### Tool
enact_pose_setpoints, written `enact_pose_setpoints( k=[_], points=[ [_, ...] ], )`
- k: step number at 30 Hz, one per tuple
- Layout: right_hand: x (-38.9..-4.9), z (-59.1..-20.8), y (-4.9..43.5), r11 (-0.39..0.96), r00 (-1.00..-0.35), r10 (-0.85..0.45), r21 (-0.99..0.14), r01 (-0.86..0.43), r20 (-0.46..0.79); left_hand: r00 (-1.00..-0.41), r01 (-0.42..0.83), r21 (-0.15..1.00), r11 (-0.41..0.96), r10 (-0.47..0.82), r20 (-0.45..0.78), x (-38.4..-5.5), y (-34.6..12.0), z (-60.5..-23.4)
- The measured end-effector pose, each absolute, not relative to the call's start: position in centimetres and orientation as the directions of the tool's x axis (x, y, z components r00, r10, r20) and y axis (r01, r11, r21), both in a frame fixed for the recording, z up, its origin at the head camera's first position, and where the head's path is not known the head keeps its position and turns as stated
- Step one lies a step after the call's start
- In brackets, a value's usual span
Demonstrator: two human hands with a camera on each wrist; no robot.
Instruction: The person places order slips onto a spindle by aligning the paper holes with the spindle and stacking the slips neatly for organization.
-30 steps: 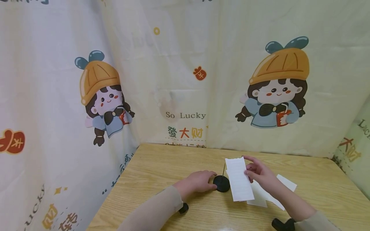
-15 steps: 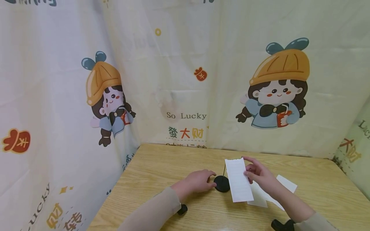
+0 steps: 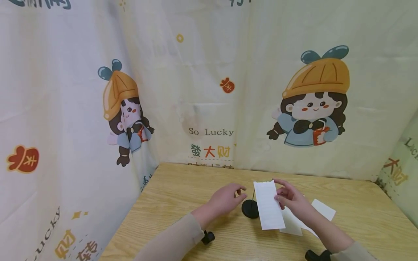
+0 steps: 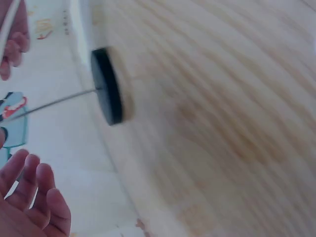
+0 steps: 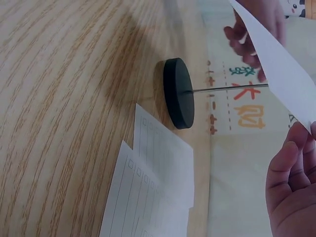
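Note:
A white paper slip [image 3: 269, 206] with a torn top edge and faint lines is pinched by its right edge in my right hand [image 3: 295, 203]. It is held upright just right of a bill spike [image 3: 250, 209], which has a round black base and a thin metal rod. Its edge hides the rod's tip in the right wrist view. My left hand [image 3: 225, 199] hovers left of the spike with fingers loosely bent, holding nothing and apart from the black base. In the left wrist view, the rod [image 4: 59, 102] rises from the base close to those fingers.
Lined paper slips [image 5: 163, 153] lie overlapping on the wooden table [image 3: 176, 188] right of the spike, partly under my right forearm. Black wrist mounts [image 3: 208, 237] show at both sleeves. A printed curtain [image 3: 202, 90] hangs behind the table and at its sides.
My left hand has let go of the spike's base and risen slightly above it. The paper slip stays in my right hand, almost in the same place.

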State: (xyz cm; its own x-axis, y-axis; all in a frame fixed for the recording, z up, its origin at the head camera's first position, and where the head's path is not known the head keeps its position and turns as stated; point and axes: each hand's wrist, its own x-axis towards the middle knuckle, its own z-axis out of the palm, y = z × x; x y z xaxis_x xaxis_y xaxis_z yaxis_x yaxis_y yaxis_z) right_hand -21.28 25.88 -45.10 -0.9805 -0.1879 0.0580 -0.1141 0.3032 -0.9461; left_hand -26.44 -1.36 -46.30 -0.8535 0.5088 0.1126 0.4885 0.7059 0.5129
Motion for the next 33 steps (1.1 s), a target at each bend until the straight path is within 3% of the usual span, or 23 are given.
enact_pose_setpoints(
  k=[6,12,33],
  points=[
    [-21.2,-45.2,25.6,0.284,-0.978,-0.192,-0.950,-0.130,0.077,-0.887,0.415,0.683,0.601,0.436,0.155,-26.0,-0.3,-44.8],
    [-21.3,-45.5,25.4,0.286,-0.980,-0.185,-0.951,-0.121,0.069,-0.913,0.336,0.780,0.528,0.387,0.131,-26.1,0.6,-44.3],
    [-21.2,-45.7,24.8,0.277,-0.984,-0.161,-0.953,-0.124,0.081,-0.928,0.279,0.808,0.518,0.361,0.089,-26.4,2.1,-43.5]
  ],
)
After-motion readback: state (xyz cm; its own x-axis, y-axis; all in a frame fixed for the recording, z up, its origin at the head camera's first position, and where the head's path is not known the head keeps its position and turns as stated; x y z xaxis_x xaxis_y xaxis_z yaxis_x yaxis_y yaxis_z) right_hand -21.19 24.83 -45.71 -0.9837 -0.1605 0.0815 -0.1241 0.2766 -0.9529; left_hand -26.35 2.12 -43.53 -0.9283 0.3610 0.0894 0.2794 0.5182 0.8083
